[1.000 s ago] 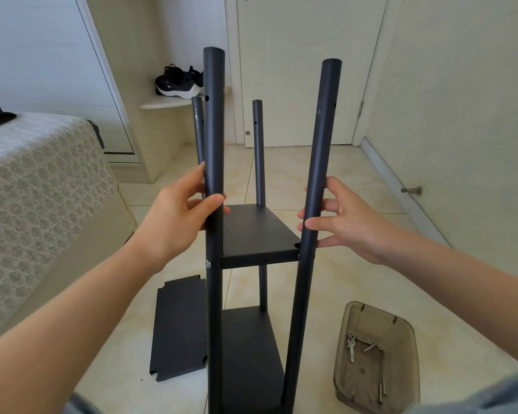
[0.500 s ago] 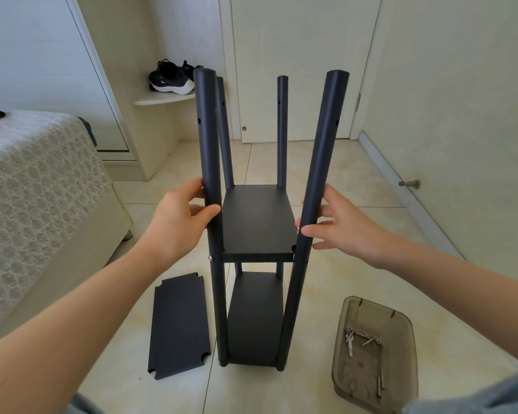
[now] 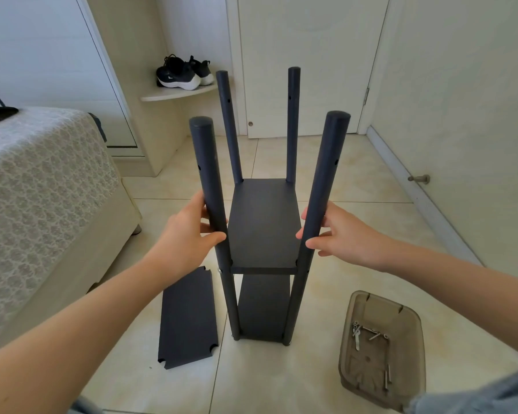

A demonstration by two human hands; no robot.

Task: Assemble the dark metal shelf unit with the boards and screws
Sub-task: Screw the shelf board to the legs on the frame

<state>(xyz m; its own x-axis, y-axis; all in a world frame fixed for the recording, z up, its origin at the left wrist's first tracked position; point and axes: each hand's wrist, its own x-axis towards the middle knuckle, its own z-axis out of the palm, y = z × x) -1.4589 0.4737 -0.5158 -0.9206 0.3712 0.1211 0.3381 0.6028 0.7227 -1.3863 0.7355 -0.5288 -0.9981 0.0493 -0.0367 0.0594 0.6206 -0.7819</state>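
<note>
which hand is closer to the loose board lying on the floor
Left. The left hand grips the front left post, just above the loose board. The right hand holds the front right post, on the far side from the board.

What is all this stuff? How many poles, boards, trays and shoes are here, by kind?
poles: 4
boards: 3 (two fitted, one loose on the floor)
tray: 1
shoes: 2
Total: 10
</note>
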